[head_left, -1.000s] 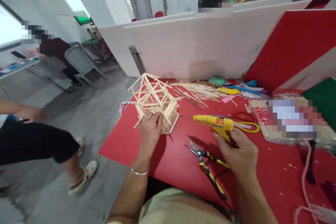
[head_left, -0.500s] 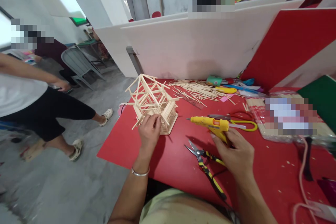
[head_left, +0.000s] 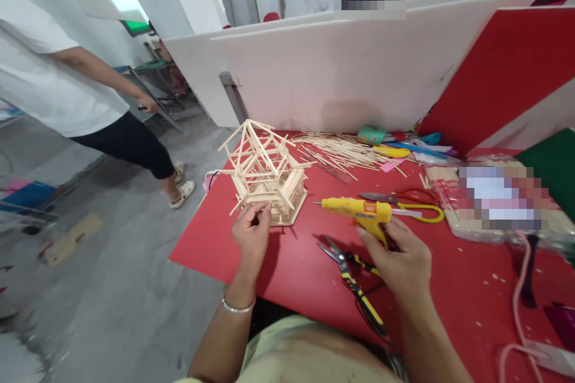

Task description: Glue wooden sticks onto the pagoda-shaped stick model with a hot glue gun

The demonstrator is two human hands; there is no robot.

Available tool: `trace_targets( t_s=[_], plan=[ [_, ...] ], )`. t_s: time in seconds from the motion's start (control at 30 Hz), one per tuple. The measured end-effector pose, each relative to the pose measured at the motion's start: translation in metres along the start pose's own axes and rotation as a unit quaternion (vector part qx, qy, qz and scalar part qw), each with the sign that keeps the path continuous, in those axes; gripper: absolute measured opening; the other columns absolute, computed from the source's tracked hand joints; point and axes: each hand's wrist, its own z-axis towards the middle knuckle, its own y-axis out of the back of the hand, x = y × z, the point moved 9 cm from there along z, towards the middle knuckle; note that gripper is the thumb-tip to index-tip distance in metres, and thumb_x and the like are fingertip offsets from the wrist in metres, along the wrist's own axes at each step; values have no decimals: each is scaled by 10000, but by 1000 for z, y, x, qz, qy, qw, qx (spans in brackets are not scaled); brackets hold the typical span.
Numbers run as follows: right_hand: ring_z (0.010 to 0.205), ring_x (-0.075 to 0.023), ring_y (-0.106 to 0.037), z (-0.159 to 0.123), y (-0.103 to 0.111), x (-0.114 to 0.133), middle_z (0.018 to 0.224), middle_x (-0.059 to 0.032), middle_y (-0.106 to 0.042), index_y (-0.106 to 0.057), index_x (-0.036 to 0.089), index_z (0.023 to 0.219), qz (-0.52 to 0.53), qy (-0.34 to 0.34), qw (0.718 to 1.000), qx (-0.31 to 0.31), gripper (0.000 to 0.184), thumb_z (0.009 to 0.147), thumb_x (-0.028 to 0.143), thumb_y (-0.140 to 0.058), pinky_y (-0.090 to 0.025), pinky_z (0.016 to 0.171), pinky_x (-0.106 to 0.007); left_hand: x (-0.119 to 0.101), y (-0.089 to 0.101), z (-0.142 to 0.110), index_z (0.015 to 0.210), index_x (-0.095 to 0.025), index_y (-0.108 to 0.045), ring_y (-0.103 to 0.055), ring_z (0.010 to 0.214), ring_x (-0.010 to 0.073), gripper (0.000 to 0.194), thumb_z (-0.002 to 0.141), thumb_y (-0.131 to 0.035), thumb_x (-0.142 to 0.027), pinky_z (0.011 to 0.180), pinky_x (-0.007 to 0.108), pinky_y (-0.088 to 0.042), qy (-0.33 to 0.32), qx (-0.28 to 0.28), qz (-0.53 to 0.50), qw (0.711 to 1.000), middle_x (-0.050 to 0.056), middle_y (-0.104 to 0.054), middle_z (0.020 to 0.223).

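A small house frame (head_left: 269,176) built of thin wooden sticks stands on the red tabletop (head_left: 296,257). Just in front of its near side is my left hand (head_left: 251,230), thumb and fingers pinched together; whatever they hold is too small to make out. My right hand (head_left: 402,257) grips a yellow hot glue gun (head_left: 354,209) by its handle. The nozzle points left toward the house frame, with a gap between them. Below the glue gun lie snips (head_left: 353,287) with black and yellow handles, their blades apart.
Loose wooden sticks (head_left: 341,152) are heaped behind the frame. Scissors (head_left: 404,198) lie beyond the glue gun, near plastic-wrapped stick packs (head_left: 449,197). White boards (head_left: 314,78) stand upright along the back. A pink cord (head_left: 518,287) crosses the right side. A person (head_left: 103,90) walks at left.
My left hand has drawn back slightly from the house frame, toward me. The glue gun has moved a little left. The walking person has moved right, covering the grey chair.
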Motion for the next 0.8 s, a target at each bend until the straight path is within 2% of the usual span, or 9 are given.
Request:
trace_targets(
  t_s=[0.1,0.2,0.27,0.37,0.47,0.63,0.7,0.8],
  plan=[
    [788,-163,-680,2,-7,20,927,-38,-730,-735,199,917,34,7,999,13,103,855,279,-721,-536,699,-265,-4,-1,-1,895,-196,-769,-536,655,128,161,906,-658,-312,662,260,-451,-10,7,1,1000,-7,-629,699],
    [819,-165,-692,11,-19,58,917,-43,-739,-731,203,901,41,82,996,15,54,860,221,-699,-541,748,-266,-7,-1,-3,897,-196,-771,-505,624,120,151,899,-665,-303,629,255,-428,-18,0,-13,1000,-15,-608,681],
    [806,-161,-690,19,-30,79,895,-41,-734,-725,209,921,20,126,992,16,71,866,208,-681,-539,771,-266,-7,0,-3,903,-195,-773,-491,607,116,154,895,-671,-311,609,253,-418,-17,-6,-24,1000,-18,-602,677],
    [837,-168,-699,27,-50,94,955,-50,-738,-717,223,990,-26,140,989,38,133,885,218,-635,-538,785,-264,-4,3,-2,912,-197,-776,-482,594,114,173,892,-676,-336,595,253,-419,-4,-10,-34,999,-17,-600,672],
    [885,-176,-708,26,-63,95,1022,-55,-742,-718,229,1042,-26,131,989,67,187,885,213,-618,-540,780,-259,-1,5,-1,910,-197,-778,-488,609,116,185,898,-671,-346,600,255,-424,5,-4,-42,999,-3,-627,699],
    [825,-165,-680,15,-66,80,959,-51,-732,-740,214,957,50,84,987,127,126,874,229,-646,-533,733,-262,7,4,0,904,-199,-785,-540,649,129,191,898,-669,-351,622,258,-444,31,26,-68,997,7,-659,720],
    [783,-157,-658,12,-60,73,898,-43,-721,-745,203,925,73,59,986,136,107,874,250,-663,-526,712,-261,13,5,-1,899,-197,-788,-566,665,135,193,881,-688,-361,629,258,-458,51,24,-79,995,11,-680,736],
    [759,-156,-653,7,-37,50,876,-30,-721,-752,196,912,80,3,992,97,140,858,315,-700,-525,688,-257,21,9,-2,895,-190,-788,-599,693,143,198,861,-712,-370,651,262,-483,77,21,-93,992,15,-702,755]
  ],
)
